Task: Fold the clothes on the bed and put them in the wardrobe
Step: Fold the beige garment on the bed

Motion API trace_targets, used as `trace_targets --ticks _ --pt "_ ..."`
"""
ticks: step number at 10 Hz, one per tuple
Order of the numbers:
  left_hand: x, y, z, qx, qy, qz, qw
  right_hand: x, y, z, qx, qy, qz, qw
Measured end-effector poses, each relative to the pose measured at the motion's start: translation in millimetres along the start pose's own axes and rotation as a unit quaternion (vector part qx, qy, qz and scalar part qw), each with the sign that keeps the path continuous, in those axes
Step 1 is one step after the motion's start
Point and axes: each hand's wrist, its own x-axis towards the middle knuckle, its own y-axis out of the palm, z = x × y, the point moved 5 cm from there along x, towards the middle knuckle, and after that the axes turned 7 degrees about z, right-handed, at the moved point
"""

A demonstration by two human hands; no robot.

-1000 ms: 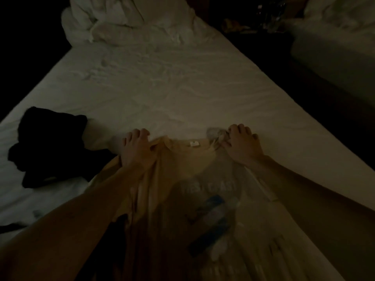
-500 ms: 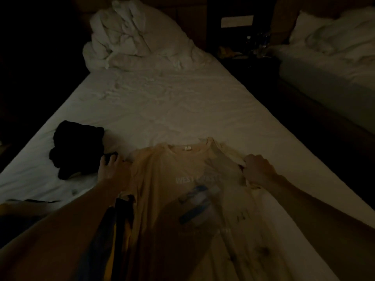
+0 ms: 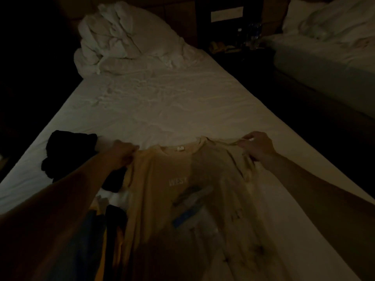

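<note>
The pale yellow cotton T-shirt [image 3: 162, 199] spread on the bed carries the one legible word: "WEST" in pale capital letters across the chest, just left of centre. Any lettering to the right of it is lost in shadow. Below the word is a printed graphic with a blue bar, too dim to read. A small white tag [image 3: 179, 148] sits inside the neckline; nothing on it can be read.
</note>
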Motion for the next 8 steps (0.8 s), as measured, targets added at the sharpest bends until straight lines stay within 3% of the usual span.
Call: trace_targets --ticks 1,2,3,4,5,6,7,8 --pt "-32.7 36.2 -52.7 -0.201 0.032 0.079 0.976 -5.9 8.8 10.3 0.169 0.047 0.065 0.982" --pt "-25.7 57.5 -59.6 -0.447 0.027 0.106 0.888 -11.5 15.5 26.4 0.227 0.038 0.115 0.966" --pt "-25.7 60.7 -45.2 -0.455 0.056 0.059 0.887 -8.6 25.1 39.2 0.274 0.052 0.104 0.955" --pt "-35.6 61.0 -17.8 -0.283 0.032 0.022 0.958 -10.4 55.2 56.9 0.252 0.060 0.091 0.962" --pt "-44.8 67.0 6.4 0.061 0.030 0.078 0.995 -33.6 105.6 72.7 0.243 0.079 0.209 0.944" --pt "-74.4 82.4 30.7 0.253 0.023 0.208 0.945 -72.2 140.1 74.7 0.217 0.078 0.330 0.915" --pt "-120.1 97.7 50.7 0.326 0.005 0.291 0.899 -104.7 121.8 57.1 0.155 0.023 0.259 0.953" --pt "-166.8 110.3 67.1 0.362 -0.005 0.315 0.877 -144.7 83.0 20.4 -0.156 -0.055 0.199 0.966"
